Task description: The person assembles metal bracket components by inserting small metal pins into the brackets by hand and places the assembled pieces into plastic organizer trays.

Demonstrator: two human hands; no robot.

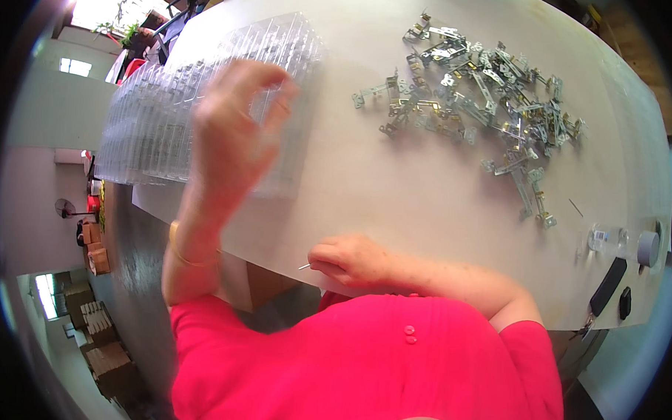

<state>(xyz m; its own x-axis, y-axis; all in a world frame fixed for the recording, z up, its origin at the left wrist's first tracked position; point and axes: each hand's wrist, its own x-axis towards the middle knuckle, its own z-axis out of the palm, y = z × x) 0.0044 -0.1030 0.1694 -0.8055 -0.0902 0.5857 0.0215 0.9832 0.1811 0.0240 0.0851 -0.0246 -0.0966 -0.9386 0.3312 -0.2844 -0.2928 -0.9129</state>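
My left hand (pixel 239 132) is raised over stacked clear plastic trays (pixel 143 122) at the left of the table. Its fingers are curved and smeared by motion, so whether anything sits between them does not show. At the table's near edge, close to my body, my right hand (pixel 349 259) is closed around a thin pale rod (pixel 304 267), with only a short tip sticking out to the left. A loose heap of small metal brackets (pixel 488 86), silver with some brass-coloured parts, lies on the far right half of the table.
On the right lie a thin dark rod (pixel 576 207), a clear plastic bottle (pixel 607 239), a grey round roll (pixel 648 249), a long black case (pixel 608 286) with keys (pixel 586 325), and a small black object (pixel 625 303). Cardboard boxes (pixel 109 357) and a fan (pixel 64 208) stand beyond the left side.
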